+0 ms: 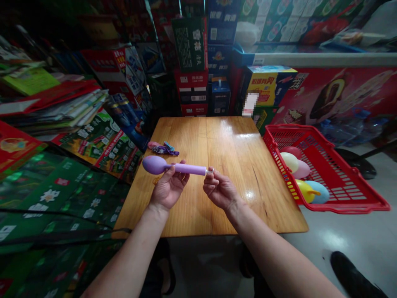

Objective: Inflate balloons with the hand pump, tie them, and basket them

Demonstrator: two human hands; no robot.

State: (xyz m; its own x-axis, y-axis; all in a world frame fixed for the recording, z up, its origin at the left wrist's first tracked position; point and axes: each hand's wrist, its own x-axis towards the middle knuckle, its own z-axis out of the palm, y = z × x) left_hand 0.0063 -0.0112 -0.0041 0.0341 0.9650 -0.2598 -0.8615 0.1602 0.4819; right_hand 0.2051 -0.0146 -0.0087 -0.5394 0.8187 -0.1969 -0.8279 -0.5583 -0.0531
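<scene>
Here, in the head view, your left grip [169, 189] closes round the pump [192, 169] and the neck of the purple balloon [153, 164], presumably sealing them, while your right grip [221, 188] pinches the plunger [209, 171]. The balloon is held at nine o'clock over the surface [192, 215].

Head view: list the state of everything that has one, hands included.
Purple balloon: inflated, on the pump's end
Pump: held, short pale section showing between barrel and right hand
Left hand: closed on the pump, balloon end
Right hand: closed on the pump's other end
Loose balloons: limp, bunched on the table
Red basket: open-topped, holding balloons
Basket balloons: inflated
</scene>
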